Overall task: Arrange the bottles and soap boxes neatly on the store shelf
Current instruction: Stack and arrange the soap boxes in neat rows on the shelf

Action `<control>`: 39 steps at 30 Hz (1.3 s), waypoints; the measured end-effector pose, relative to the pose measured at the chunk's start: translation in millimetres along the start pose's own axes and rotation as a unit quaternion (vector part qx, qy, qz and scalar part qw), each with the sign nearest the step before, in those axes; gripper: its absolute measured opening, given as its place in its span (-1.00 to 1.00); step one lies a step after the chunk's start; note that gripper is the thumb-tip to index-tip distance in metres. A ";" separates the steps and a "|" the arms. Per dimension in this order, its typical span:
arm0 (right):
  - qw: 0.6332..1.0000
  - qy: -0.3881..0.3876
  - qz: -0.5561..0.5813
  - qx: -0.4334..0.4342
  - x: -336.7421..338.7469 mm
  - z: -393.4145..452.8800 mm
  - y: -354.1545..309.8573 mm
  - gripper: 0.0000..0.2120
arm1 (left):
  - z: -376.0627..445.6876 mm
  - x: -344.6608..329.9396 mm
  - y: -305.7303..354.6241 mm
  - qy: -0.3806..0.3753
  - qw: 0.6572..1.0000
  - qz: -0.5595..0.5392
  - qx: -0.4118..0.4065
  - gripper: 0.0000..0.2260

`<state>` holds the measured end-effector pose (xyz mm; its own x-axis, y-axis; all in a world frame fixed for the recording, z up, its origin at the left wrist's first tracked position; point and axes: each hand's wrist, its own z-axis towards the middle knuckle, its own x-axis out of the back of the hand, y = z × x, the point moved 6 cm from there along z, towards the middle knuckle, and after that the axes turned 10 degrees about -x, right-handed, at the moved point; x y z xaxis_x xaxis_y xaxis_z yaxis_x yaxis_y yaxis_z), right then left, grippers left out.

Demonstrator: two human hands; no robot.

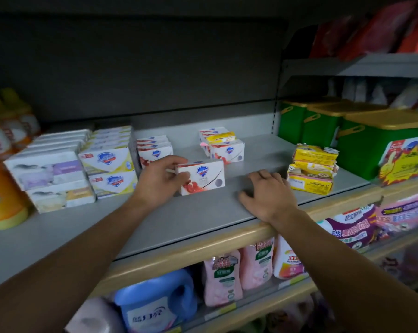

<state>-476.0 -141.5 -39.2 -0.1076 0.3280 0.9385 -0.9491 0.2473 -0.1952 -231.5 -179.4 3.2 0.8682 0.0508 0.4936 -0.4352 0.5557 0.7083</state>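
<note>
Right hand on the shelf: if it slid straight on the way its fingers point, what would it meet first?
The right hand points toward the back and slightly right. Probably nothing but bare shelf as far as the back panel; the yellow soap stack sits just right of that line, though depth is unclear.

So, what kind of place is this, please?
Most likely a shop aisle for household goods: rows of boxed soap on a metal shelf, green tubs bearing a promotional sticker, and detergent bottles below.

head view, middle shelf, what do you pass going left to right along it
orange bottles → lavender boxes → yellow-and-white soap boxes → left hand gripping a red-and-white soap box → right hand resting on the shelf → torn yellow packets → green tubs
</note>
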 end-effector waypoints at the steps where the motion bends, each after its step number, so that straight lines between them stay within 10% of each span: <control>1: 1.000 0.016 0.010 0.015 3.9 -2.0 -5.3 -0.44 | -9.7 14.1 -5.6 0.013 0.999 -0.044 0.028 -0.80; 8: 0.906 -0.171 0.348 0.172 2.6 -32.1 -116.9 -0.17 | -55.9 67.1 -54.4 0.081 0.928 -0.293 0.214 -0.90; 13: 0.824 -0.231 0.491 0.163 -14.9 -42.3 -157.2 -0.42 | -62.8 76.1 -74.5 0.114 0.900 -0.356 0.225 -0.78; 17: 0.818 -0.182 0.540 0.080 -16.3 -39.4 -149.3 -0.79 | -57.6 77.4 -71.8 0.080 0.927 -0.306 0.201 -0.66; 26: 0.844 -0.150 0.509 -0.077 -17.4 -36.9 -137.7 -0.40 | -56.9 70.2 -70.2 0.021 0.963 -0.208 0.171 -0.43; 33: 0.757 -0.158 0.634 -0.021 -17.2 -38.8 -137.2 -0.66 | -57.8 68.5 -64.0 -0.017 0.955 -0.263 0.139 -0.62; 36: 0.778 -0.159 0.607 0.025 -16.7 -41.1 -139.5 -0.51 | -58.9 68.6 -60.7 -0.026 0.954 -0.277 0.113 -0.90; 39: 0.787 -0.151 0.598 0.031 -17.4 -39.5 -141.2 -0.45 | -59.0 71.1 -58.7 -0.022 0.945 -0.314 0.085 -0.72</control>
<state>-328.4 -146.1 -39.2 -0.9909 0.0581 0.1218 -0.1281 -0.1220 -0.9842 -130.1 -159.4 -33.1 0.9590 -0.2814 -0.0338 0.1279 0.3234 0.9376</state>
